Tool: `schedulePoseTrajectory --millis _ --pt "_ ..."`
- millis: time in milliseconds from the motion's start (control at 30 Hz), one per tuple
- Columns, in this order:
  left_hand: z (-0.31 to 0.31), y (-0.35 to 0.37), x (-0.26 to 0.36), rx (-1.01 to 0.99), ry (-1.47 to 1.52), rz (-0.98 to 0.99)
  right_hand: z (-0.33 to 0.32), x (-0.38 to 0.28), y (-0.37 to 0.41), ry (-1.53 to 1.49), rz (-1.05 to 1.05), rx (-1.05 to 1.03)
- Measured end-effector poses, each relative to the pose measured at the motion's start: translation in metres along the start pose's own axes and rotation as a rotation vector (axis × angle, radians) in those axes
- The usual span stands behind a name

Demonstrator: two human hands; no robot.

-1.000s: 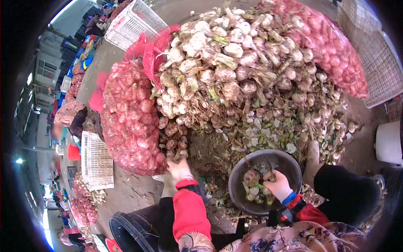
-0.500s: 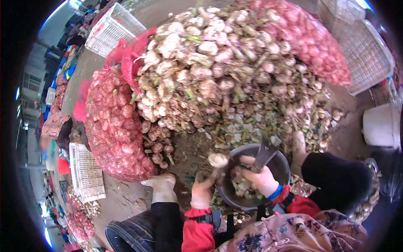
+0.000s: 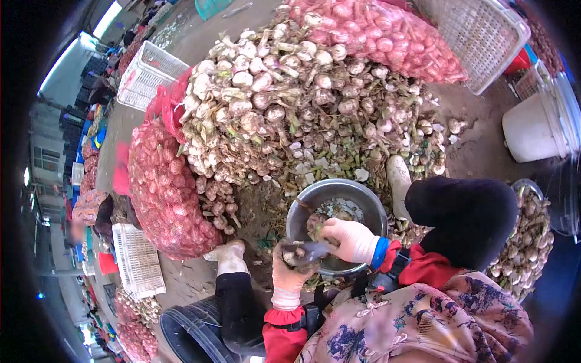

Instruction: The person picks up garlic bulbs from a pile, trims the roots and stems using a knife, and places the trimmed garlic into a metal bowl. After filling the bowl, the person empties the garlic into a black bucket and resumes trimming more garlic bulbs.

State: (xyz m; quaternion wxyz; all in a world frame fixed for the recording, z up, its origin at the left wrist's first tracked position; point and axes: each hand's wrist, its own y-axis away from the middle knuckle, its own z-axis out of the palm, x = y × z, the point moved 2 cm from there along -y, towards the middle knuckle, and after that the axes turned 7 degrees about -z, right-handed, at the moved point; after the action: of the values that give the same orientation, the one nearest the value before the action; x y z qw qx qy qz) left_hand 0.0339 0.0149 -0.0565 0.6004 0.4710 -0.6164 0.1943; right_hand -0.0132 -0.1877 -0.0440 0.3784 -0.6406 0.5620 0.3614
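Observation:
My left hand [image 3: 287, 282], in a pale glove, is closed round a garlic bulb [image 3: 293, 256] at the near left side of the metal basin. My right hand [image 3: 354, 242], gloved too, grips a dark, broad-bladed knife [image 3: 313, 248] whose blade lies against that bulb. Much of the bulb is hidden by the blade and fingers. Below my right hand the metal basin [image 3: 380, 213] holds pale and greenish trimmings, and another bulb-like piece shows by my right fingertips. A large heap of garlic [image 3: 254, 115] with stems lies beyond the basin.
Red mesh sacks of garlic lie at the left [image 3: 163, 187] and far side [image 3: 387, 42]. White crates [image 3: 138, 260] stand left and far right. A white bucket [image 3: 532, 130] is at the right, above a container of garlic [image 3: 523, 242]. My boots flank the basin.
My right hand has moved left, bringing the knife from over the basin onto the bulb in my left hand. The view has shifted, and the basin's inside shows more clearly.

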Motion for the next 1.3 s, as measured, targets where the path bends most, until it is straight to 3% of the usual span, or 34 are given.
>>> schedulePoseTrajectory --millis 33,133,233,267,367,433,500,533,633,700,733,800,833,900,933,967,1033,1167,1267,1300 --pt "0.001 0.001 -0.005 -0.009 -0.008 0.003 0.003 0.001 0.004 -0.002 0.002 0.012" --pt "0.007 0.003 -0.011 0.055 0.709 -0.162 0.019 0.003 0.013 0.178 0.021 -0.201" --pt "0.014 0.009 0.006 0.004 0.903 -0.203 0.024 0.002 0.012 0.239 0.051 -0.254" --pt "0.021 0.013 0.013 0.113 0.681 -0.12 0.027 0.004 0.012 0.219 0.077 -0.249" --pt "0.025 0.018 0.01 0.113 0.441 -0.106 0.028 0.009 0.012 0.213 0.076 -0.253" --pt "0.029 0.021 0.013 0.106 0.481 -0.084 0.03 0.012 0.01 0.222 0.061 -0.238" --pt "0.03 0.026 0.019 0.18 0.34 -0.083 0.031 0.017 0.008 0.227 0.042 -0.229" --pt "0.025 0.032 0.034 0.372 -0.49 0.105 0.024 0.028 0.007 0.15 0.216 -0.211" --pt "0.047 0.049 0.083 0.294 -0.051 0.382 0.007 0.099 0.02 -0.125 0.741 -0.063" --pt "0.028 0.045 0.05 0.363 -0.053 0.292 0.024 0.131 0.014 0.028 0.56 0.346" --pt "0.021 0.039 0.043 0.34 0.117 0.182 0.017 0.109 0.007 -0.107 0.527 0.316" --pt "0.011 0.027 0.028 0.314 0.443 0.05 0.018 0.08 0.002 -0.085 0.357 0.296" --pt "0.01 0.027 0.028 0.342 0.4 0.084 0.016 0.063 0.001 -0.043 0.274 0.25" --pt "0.002 0.016 0.021 0.442 0.56 -0.113 0.021 0.039 0.005 -0.151 -0.018 0.349" --pt "0.001 0.006 0.033 -0.057 0.979 0.078 0.022 0.033 0.003 -0.118 -0.112 0.255" --pt "0.01 0.009 0.036 -0.008 1.055 0.147 0.025 0.025 0.001 -0.056 -0.09 0.191" --pt "0.01 0.014 0.021 0.097 1.275 -0.039 0.026 0.015 -0.006 -0.018 -0.098 0.087" --pt "0.025 0.007 0.033 0.032 1.212 -0.046 0.022 0.007 -0.015 -0.011 -0.174 0.213" --pt "0.034 -0.001 0.04 0.207 1.053 -0.002 0.039 0.06 -0.011 -0.157 0.058 0.139" --pt "0.036 -0.005 0.042 0.16 1.224 0.006 0.035 0.061 -0.016 -0.07 0.067 0.141"
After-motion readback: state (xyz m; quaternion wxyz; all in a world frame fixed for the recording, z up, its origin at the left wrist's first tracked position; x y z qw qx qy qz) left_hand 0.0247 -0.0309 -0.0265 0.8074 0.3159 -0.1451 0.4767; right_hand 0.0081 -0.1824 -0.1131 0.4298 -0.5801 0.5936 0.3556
